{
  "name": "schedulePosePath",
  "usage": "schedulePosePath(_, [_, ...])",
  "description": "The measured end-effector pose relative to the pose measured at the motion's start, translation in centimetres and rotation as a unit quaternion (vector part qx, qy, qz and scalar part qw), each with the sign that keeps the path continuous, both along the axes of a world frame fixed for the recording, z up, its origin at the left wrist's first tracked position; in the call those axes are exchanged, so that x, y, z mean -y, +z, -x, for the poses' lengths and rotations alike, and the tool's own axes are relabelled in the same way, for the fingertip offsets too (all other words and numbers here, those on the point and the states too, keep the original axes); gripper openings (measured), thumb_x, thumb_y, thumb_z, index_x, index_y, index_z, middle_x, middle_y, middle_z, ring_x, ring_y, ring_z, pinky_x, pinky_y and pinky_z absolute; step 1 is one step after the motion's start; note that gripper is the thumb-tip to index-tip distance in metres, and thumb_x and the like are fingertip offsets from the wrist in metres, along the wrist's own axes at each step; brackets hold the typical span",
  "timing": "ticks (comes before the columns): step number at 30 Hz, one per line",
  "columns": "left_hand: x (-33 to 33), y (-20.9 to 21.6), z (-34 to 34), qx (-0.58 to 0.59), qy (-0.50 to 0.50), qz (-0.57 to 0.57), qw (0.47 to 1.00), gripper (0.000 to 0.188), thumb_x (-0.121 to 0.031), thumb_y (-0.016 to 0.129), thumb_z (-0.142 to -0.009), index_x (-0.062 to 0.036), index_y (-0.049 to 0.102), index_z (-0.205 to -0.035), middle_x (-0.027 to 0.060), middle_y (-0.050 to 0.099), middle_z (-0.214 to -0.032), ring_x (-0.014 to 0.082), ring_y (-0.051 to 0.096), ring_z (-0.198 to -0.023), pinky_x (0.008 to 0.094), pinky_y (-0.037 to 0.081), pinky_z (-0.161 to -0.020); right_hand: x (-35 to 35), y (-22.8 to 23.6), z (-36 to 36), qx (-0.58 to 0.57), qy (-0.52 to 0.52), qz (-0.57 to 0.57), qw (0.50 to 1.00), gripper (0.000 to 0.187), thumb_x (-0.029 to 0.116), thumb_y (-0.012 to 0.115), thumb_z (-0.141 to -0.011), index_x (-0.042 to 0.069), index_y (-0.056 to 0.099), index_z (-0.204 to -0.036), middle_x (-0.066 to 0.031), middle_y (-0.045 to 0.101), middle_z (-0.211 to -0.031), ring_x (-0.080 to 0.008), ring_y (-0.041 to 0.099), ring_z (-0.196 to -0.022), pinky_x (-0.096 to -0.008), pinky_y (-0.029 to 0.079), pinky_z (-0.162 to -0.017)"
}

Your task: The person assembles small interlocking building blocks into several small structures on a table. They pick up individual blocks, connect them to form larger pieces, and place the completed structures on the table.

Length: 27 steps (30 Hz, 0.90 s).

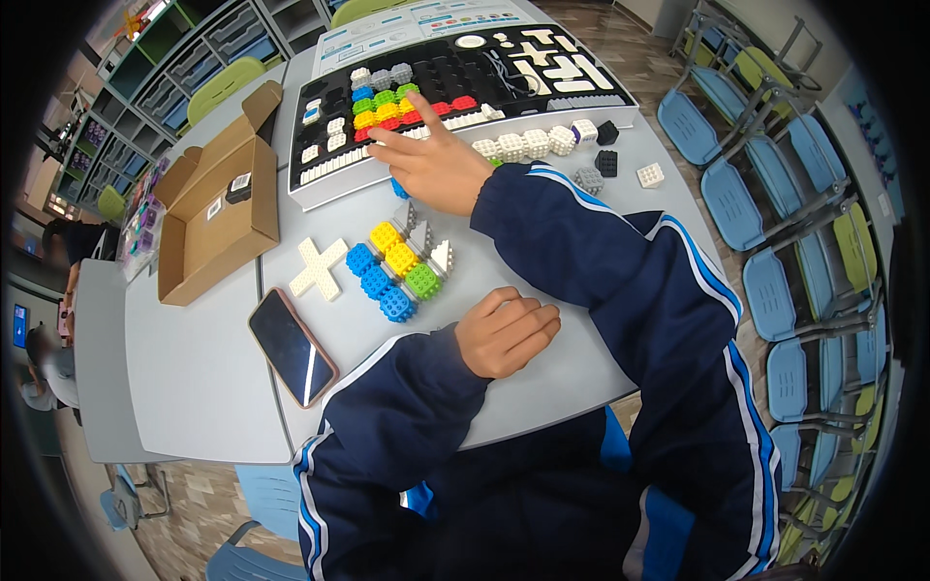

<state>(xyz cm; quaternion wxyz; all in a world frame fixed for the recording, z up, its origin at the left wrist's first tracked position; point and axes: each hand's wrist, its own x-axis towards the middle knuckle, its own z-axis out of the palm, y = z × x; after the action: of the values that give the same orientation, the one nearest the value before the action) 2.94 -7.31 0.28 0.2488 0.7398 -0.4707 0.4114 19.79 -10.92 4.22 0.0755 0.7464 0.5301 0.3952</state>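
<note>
My right hand (431, 160) reaches over the near edge of a black-lined kit tray (465, 73), fingers spread, index finger and thumb above rows of red blocks (387, 124) and yellow blocks. A blue piece (398, 190) shows partly from under this hand; contact cannot be told. On the table my left hand (507, 332) rests with curled fingers; its palm side is hidden. Left of it lies a cluster of joined blocks: blue ones (376, 282), yellow ones (400, 259), a green one (422, 281), and grey and white wedge pieces (442, 259).
A white cross piece (319, 268), a phone (294, 347) and an open cardboard box (221, 208) are at left. White blocks (536, 144), black blocks (606, 163) and a single white block (650, 175) line the tray's near right side. Stacked chairs (765, 232) stand right.
</note>
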Motion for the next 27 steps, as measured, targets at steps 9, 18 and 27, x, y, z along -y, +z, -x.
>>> schedulePosePath(9, [-0.9,0.1,0.5,-0.194,0.085,0.184,0.960,0.042,0.006,0.073,-0.070,-0.0019,0.057,-0.108,0.0120,0.060,-0.099,0.0229,0.060,-0.081,0.0332,0.048,-0.077,9.6,1.2,4.2,-0.184,0.098,-0.279,0.937,0.034,0.015,0.077,-0.068,0.012,0.063,-0.100,0.0012,0.066,-0.114,-0.0187,0.059,-0.115,-0.0665,0.010,-0.110])
schedulePosePath(18, [-0.1,-1.3,0.2,-0.400,-0.001,0.272,0.875,0.059,-0.002,0.083,-0.073,0.0020,0.048,-0.120,0.0127,0.059,-0.106,0.0222,0.065,-0.093,0.0321,0.053,-0.085,16.1,-4.4,10.1,-0.218,0.156,-0.269,0.925,0.047,0.016,0.084,-0.062,0.017,0.061,-0.103,-0.0017,0.065,-0.115,-0.0224,0.063,-0.105,-0.0535,0.025,-0.099])
schedulePosePath(27, [-0.4,-1.0,0.5,-0.435,-0.025,0.310,0.845,0.052,0.006,0.075,-0.079,0.0011,0.045,-0.121,0.0153,0.056,-0.118,0.0213,0.062,-0.106,0.0342,0.051,-0.092,16.9,-2.4,9.4,-0.300,0.151,-0.323,0.885,0.044,0.018,0.082,-0.066,0.013,0.065,-0.106,-0.0066,0.064,-0.111,-0.0261,0.059,-0.108,-0.0475,0.032,-0.097])
